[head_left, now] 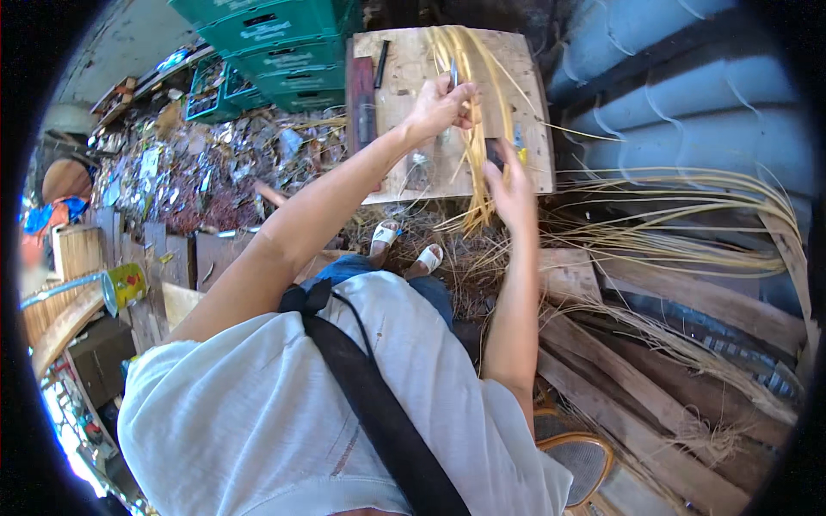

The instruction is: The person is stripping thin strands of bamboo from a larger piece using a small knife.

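My left hand is closed at a bundle of pale yellow cane-like strips, its fingertips pinching in among them. A narrow shiny metal piece shows just above those fingers; I cannot make out what it is. The strips arch over the far part of a wooden board and hang past its near edge. To the right of the bundle is my right hand, slightly blurred, with thumb and fingers apart. A dark block lies by its fingertips; no grip on it can be made out.
Left on the board are a dark red bar and a black stick. Green crates are stacked beyond, beside scattered litter. Long loose strips spread rightward over planks, under blue-grey corrugated sheets. A rattan-rimmed seat stands lower right.
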A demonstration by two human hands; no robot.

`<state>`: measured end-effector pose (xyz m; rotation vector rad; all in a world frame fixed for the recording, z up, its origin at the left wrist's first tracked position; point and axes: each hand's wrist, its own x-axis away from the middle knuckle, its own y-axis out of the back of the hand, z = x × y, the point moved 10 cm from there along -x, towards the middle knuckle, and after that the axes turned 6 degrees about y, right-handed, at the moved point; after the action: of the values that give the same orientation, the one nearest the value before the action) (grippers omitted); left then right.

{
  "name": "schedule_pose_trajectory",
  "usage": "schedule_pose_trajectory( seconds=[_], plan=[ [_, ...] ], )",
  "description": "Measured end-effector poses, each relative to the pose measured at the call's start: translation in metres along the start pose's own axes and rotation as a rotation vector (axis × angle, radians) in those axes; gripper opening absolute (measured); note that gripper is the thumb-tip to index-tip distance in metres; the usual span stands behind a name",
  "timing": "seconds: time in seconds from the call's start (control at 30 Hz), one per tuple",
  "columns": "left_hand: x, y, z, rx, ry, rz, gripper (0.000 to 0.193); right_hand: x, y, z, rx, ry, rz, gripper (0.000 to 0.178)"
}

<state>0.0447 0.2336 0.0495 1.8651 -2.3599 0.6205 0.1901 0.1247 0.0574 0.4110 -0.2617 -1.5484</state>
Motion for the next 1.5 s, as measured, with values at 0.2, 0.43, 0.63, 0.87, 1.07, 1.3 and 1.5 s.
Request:
schedule_pose_trajectory(
  seconds=[0.2, 0.43, 0.63, 0.87, 1.07, 1.3, 1.5],
  plan=[
    [0.032, 0.008, -0.01, 0.005, -0.015, -0.001, 0.022, -0.013, 0.019, -0.045, -0.414, 0.035, -0.378, 0.025],
    [0.099, -0.024, 0.052, -0.188, 0.246, 0.135, 0.016, -0.042, 0.065, -0.218, 0.361, -0.32, -0.255, 0.028],
    [0.145, -0.088, 0.072, -0.166, 0.039, 0.358, 0.013, -0.071, 0.033, -0.23, 0.537, -0.226, -0.03, 0.034],
    [0.079, -0.045, 0.031, -0.014, 0.082, 0.031, 0.019, -0.005, 0.099, -0.265, -0.238, -0.356, -0.384, 0.018],
    [0.074, -0.04, 0.034, 0.188, 0.158, 0.028, 0.016, 0.116, 0.187, -0.153, -0.604, -0.257, -0.882, 0.035],
    [0.079, -0.051, 0.035, 0.216, 0.137, 0.009, 0.016, 0.117, 0.015, -0.067, -0.802, -0.46, -0.071, 0.016],
    [0.09, -0.065, 0.035, 0.249, 0.171, 0.006, 0.018, 0.087, -0.067, -0.065, -0.924, -0.419, 0.093, 0.023]
  ],
)
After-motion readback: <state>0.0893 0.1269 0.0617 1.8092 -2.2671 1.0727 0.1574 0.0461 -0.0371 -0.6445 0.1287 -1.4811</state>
